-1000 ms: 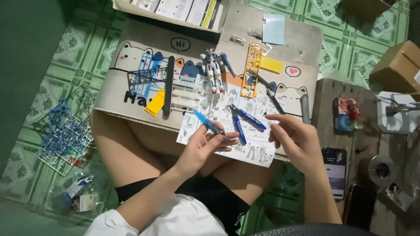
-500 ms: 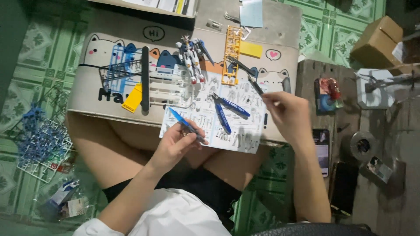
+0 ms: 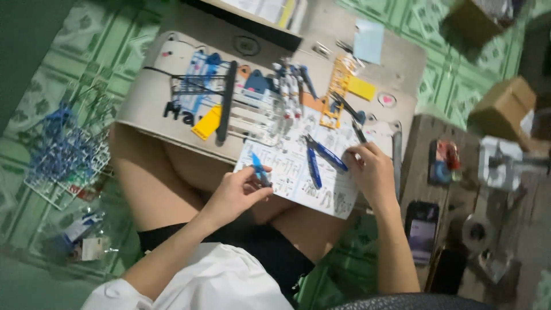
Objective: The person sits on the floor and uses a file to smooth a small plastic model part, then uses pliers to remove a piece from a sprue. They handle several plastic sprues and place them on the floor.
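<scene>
While our left hand (image 3: 238,192) pinches a small blue part (image 3: 259,170) over the instruction sheet's (image 3: 295,172) near-left corner, our right hand (image 3: 370,172) rests curled at the sheet's right edge, grip unclear, beside the blue-handled nippers (image 3: 321,158).

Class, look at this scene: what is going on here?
A person sits on the floor with a cardboard work board across their lap. The left hand grips a small blue plastic piece. The right hand rests on the printed instruction sheet, beside blue-handled nippers. A white-and-blue model figure lies farther back.
</scene>
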